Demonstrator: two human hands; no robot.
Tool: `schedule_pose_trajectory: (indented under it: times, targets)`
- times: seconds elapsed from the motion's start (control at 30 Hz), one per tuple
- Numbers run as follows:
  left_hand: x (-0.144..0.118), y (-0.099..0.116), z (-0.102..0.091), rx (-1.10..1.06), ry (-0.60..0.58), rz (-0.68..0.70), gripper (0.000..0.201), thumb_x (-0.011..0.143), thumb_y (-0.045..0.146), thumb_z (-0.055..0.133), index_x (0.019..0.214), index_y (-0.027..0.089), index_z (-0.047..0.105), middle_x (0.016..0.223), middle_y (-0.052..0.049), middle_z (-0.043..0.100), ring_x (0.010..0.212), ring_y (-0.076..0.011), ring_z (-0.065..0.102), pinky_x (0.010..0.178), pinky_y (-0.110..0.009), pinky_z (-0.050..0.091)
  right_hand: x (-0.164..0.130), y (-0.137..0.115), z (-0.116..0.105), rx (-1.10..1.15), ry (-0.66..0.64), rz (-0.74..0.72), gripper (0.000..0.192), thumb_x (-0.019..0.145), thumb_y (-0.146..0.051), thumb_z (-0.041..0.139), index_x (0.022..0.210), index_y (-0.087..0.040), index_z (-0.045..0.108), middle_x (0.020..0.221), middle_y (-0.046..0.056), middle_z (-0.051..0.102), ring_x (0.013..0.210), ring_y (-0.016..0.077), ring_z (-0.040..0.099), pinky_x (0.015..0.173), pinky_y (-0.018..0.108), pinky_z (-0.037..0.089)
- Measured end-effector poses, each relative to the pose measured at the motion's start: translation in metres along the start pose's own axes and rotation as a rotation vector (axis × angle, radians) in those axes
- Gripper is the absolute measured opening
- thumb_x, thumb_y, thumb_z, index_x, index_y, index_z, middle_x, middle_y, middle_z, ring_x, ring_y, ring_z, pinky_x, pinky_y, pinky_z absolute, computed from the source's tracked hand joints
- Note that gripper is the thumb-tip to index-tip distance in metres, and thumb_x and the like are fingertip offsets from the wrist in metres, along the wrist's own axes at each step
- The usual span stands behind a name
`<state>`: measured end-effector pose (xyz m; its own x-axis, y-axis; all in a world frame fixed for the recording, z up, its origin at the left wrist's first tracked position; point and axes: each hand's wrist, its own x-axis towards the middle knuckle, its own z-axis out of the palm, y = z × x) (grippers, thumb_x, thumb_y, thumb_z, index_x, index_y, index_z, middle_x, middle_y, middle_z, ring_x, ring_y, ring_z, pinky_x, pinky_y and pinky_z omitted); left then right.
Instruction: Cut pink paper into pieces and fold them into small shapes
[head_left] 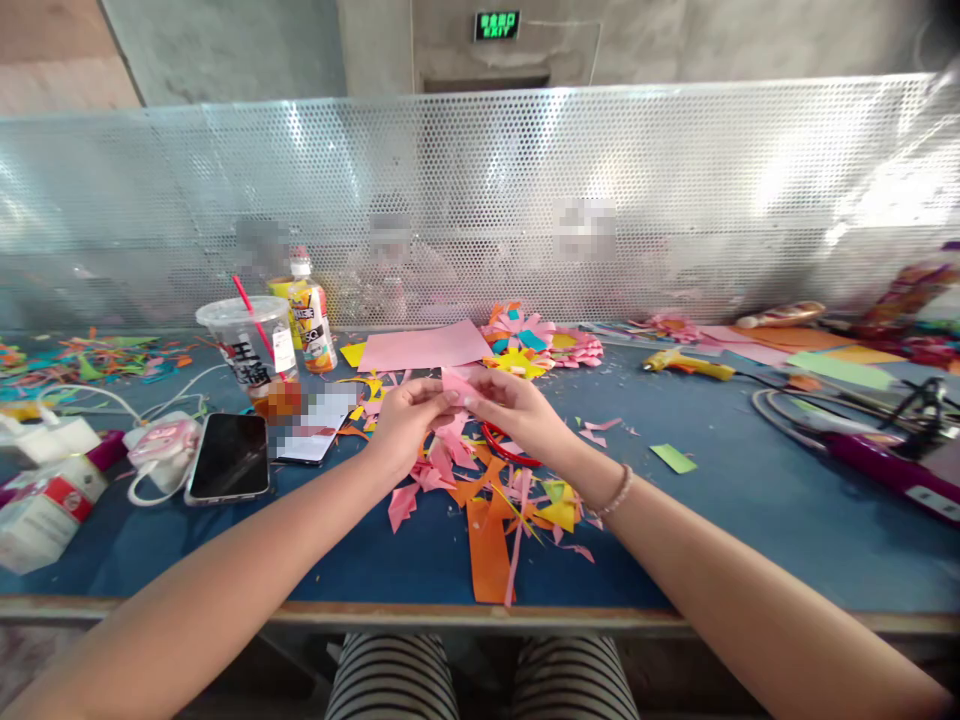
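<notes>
While both hands, left [405,415] and right [514,405], pinch a small pink paper [455,383] above the scrap pile [487,490] mid-counter [750,520], a loose grip could probably drop it among similar pink scraps; the scissors [510,448] lie just beneath.

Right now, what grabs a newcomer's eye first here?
Both hands meet mid-table: the left hand and the right hand pinch a small pink paper piece between them. Under them lies a heap of pink, orange and yellow paper scraps on the blue table. A black phone lies to the left.
</notes>
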<state>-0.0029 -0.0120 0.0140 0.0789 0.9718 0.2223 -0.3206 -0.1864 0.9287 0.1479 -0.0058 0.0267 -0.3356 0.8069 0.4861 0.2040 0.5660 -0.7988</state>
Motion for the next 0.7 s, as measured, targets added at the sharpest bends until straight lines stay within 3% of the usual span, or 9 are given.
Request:
schedule_pose_trajectory:
  times: [0.13,0.33,0.57,0.7]
  targets:
    - [0.0008,0.0015,0.0004,-0.078,0.019,-0.008,0.017,0.056,0.020,0.071,0.067,0.014,0.059,0.066,0.000,0.061,0.062,-0.0093,0.058,0.065,-0.024,0.047,0.0008,0.0054,0.0040,-0.092,0.022,-0.033,0.015,0.072,-0.028,0.057,0.082,-0.016,0.056,0.074,0.001,0.056,0.067,0.0117,0.051,0.061,0.026,0.043]
    - [0.0008,0.0000,0.0018,-0.106,-0.003,0.014,0.021,0.055,0.019,0.071,0.058,0.015,0.051,0.057,0.003,0.055,0.060,-0.0087,0.056,0.063,-0.023,0.045,0.0009,0.0041,0.0044,0.012,0.127,-0.031,0.014,0.071,-0.028,0.059,0.079,-0.017,0.055,0.071,0.002,0.057,0.064,0.0124,0.054,0.060,0.028,0.045]
    - [-0.0012,-0.0009,0.0003,0.186,-0.047,0.164,0.024,0.058,0.025,0.070,0.066,0.016,0.049,0.053,0.007,0.049,0.052,-0.0066,0.048,0.052,-0.019,0.038,-0.0025,0.0002,0.0041,0.037,0.231,-0.061,0.014,0.068,-0.023,0.061,0.080,-0.018,0.058,0.071,0.001,0.059,0.063,0.0118,0.054,0.060,0.027,0.046]
    - [-0.0019,0.0036,-0.0009,0.327,-0.055,0.217,0.022,0.059,0.028,0.069,0.066,0.016,0.052,0.055,0.005,0.052,0.051,-0.0072,0.048,0.050,-0.019,0.037,-0.0024,-0.0004,0.0047,0.104,0.220,-0.023,0.014,0.067,-0.024,0.062,0.080,-0.018,0.060,0.072,0.001,0.061,0.064,0.0122,0.056,0.061,0.028,0.046]
